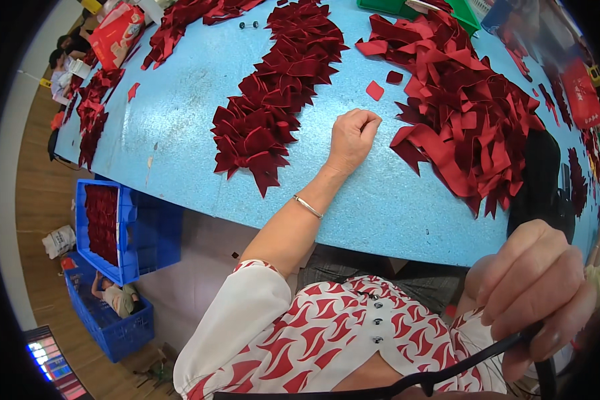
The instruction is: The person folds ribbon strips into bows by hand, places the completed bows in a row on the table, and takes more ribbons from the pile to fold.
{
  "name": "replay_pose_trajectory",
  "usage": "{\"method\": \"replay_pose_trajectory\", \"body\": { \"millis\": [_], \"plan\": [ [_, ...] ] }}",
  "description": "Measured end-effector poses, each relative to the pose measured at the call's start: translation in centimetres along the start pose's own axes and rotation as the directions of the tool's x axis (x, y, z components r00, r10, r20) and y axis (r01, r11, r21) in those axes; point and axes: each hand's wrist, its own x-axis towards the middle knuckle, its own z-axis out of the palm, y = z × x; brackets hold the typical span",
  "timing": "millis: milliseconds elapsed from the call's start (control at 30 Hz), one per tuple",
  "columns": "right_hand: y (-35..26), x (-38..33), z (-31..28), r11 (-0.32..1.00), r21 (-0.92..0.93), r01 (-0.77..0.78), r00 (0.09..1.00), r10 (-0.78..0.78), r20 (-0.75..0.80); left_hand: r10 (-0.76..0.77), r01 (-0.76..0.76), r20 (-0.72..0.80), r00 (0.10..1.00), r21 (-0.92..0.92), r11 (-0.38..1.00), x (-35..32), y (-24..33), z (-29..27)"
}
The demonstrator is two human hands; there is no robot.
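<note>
My left hand (355,141) is closed in a loose fist at the blue table, with no item showing between its fingers. A bracelet circles that wrist. Just beyond it are a bright red fabric square (375,90) and a darker square (394,78). To its left runs a long row of dark red fabric bows (257,127). On its right spreads a heap of red fabric strips (467,120) with notched ends. My right hand (537,293), raised close in at the lower right, has its fingers closed around a thin black frame (457,363).
The blue table (180,133) curves across the view. Below its left edge stands a blue crate (130,260) of dark red pieces, beside a blue basket (107,333) with a person (119,298) in it. A green bin (463,15) and a red bag (117,37) are farther back.
</note>
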Motion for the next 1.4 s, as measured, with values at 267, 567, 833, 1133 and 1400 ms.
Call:
{"method": "replay_pose_trajectory", "body": {
  "millis": [267,567,833,1133,1400],
  "plan": [
    [3.3,1.7,-0.5,0.934,0.354,-0.038,0.966,-0.057,0.254,0.077,-0.077,-0.018,0.997,0.013,0.997,-0.2,-0.2,0.2],
    [24.1,4.7,-5.3,0.768,-0.442,-0.464,0.884,0.375,-0.278,0.201,-0.201,0.019,0.979,0.134,0.97,0.1,-0.8,0.8],
    [41.1,9.0,-9.1,0.378,-0.922,-0.079,0.99,0.135,-0.03,0.106,-0.116,0.064,0.992,0.182,0.976,-0.6,-0.4,0.5],
    [44.7,9.3,-9.6,0.363,-0.927,-0.093,0.978,0.206,-0.017,0.078,-0.095,0.104,0.992,0.17,0.981,-0.9,0.5,0.2],
    [44.7,8.9,-11.3,0.78,-0.473,-0.41,0.909,0.305,-0.285,0.055,-0.086,0.17,0.984,0.18,0.98,-0.6,0.7,0.4]
  ]
}}
